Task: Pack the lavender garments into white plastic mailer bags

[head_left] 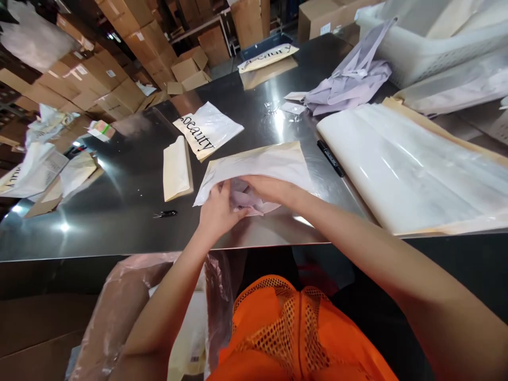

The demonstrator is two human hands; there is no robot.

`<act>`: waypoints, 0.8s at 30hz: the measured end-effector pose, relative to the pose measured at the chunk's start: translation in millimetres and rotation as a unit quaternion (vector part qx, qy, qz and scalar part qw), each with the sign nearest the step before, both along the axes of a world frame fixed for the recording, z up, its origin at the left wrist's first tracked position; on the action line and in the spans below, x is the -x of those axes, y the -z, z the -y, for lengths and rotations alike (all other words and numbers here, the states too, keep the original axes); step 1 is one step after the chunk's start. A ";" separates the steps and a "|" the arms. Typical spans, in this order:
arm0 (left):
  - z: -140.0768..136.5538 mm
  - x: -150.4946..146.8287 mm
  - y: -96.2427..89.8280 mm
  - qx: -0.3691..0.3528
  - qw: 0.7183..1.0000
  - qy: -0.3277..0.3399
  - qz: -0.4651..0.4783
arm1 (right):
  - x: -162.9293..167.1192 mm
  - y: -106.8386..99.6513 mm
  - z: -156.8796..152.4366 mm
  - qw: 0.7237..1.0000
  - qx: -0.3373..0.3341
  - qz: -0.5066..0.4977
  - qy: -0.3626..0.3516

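Observation:
A white plastic mailing bag (pixel 264 161) lies near the front of the metal table, its mouth towards me. Folded lilac fabric (pixel 244 198) sits partly in the mouth, its near edge sticking out. At the left corner of the mouth, my left hand (pixel 218 209) is closed on the fabric, thumb over it and fingers by the bag's edge. My right hand (pixel 260 185) reaches into the mouth under the upper layer; its fingers are hidden inside. Left of the bag lie a folded cream packet (pixel 177 169) and a white bag printed "beauty" (pixel 210 129).
Small black thread snips (pixel 165 214) lie at the left and a black marker (pixel 330 158) at the right. A stack of white bags (pixel 413 164), crumpled lilac fabric (pixel 349 87) and a white basket (pixel 420 53) occupy the right side. Below the table edge stands a plastic-lined box (pixel 123 296).

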State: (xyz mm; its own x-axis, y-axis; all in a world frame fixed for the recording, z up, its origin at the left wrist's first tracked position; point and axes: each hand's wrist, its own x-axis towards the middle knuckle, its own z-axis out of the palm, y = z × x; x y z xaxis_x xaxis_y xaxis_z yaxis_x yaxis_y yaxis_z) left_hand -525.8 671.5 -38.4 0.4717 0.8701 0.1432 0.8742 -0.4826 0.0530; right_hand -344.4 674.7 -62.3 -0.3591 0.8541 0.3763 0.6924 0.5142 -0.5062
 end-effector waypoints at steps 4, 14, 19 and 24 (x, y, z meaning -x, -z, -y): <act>6.0 21.3 0.2 0.001 0.958 0.086 0.275 | -18.8 -11.5 54.2 0.992 -0.023 -0.104 -0.067; 35.3 14.4 -26.8 0.233 0.769 0.095 0.587 | 11.1 -34.5 74.4 0.740 0.129 -0.658 -0.050; 45.1 13.5 -33.8 0.391 0.731 0.072 0.555 | 23.1 -52.0 73.5 0.703 0.119 -0.700 -0.035; 52.7 17.6 -18.8 0.425 0.686 0.009 0.590 | 25.0 -54.2 67.8 0.640 0.163 -0.750 -0.020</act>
State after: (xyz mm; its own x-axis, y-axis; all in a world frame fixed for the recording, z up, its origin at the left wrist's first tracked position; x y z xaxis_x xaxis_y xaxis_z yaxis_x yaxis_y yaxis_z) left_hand -543.3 618.8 -19.6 0.4750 0.8716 -0.1214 -0.0254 0.1515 0.9881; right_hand -369.4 606.9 -8.1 0.1749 0.9764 0.1270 -0.7096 0.2144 -0.6712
